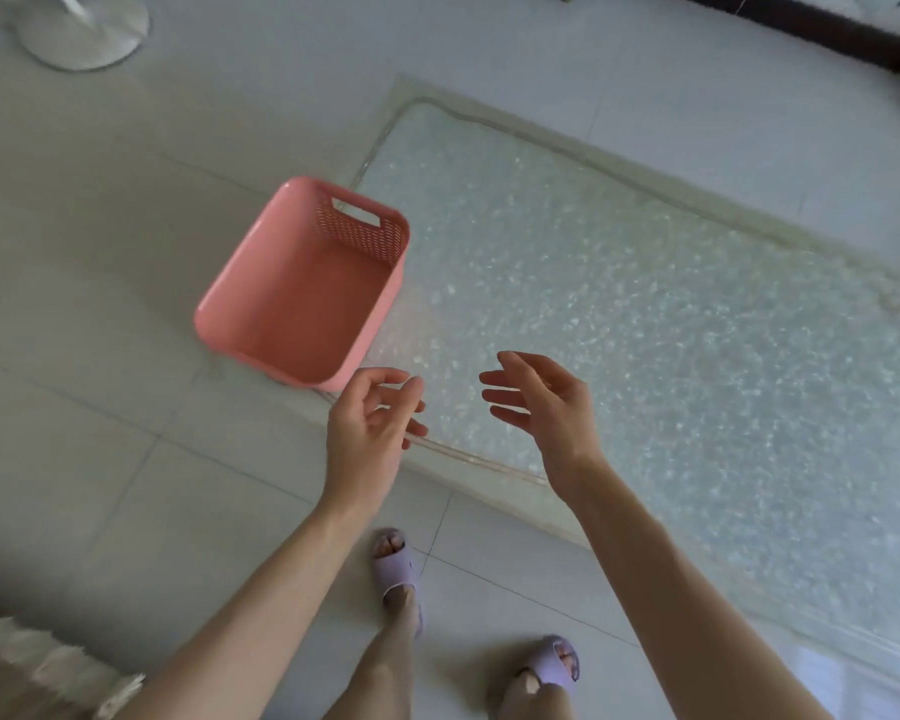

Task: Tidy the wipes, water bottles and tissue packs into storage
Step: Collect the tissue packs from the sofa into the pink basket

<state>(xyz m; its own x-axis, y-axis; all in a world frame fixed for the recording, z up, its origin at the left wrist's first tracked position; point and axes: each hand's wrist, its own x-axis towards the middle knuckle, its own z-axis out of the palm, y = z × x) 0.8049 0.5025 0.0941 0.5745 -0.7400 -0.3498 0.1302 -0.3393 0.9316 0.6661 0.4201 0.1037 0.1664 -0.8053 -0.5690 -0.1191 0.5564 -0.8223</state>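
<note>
Principal risk: the pink basket [302,309] stood at the left end of the glass table [645,330], near the corner, and much of it appeared to lie beyond the table's left edge. How much of its base was supported could not be determined. If items were dropped into the outer side, or the basket were nudged from the right, it could tip or slide onto the tiled floor [100,356]. A second risk was a hard impact on the glass from a water bottle released from a height. No wipes, bottles or tissue packs were in view, so the items had yet to be fetched and the basket was empty. The left hand [370,428] hovered near the table's near corner, just short of the basket, with fingers loosely curled and holding nothing. The right hand [541,407] hovered above the glass with fingers spread, also empty. The basket's opening faced upward. Its long axis ran away from the person, angled slightly to the right, with the slotted handle wall at the far end.
</note>
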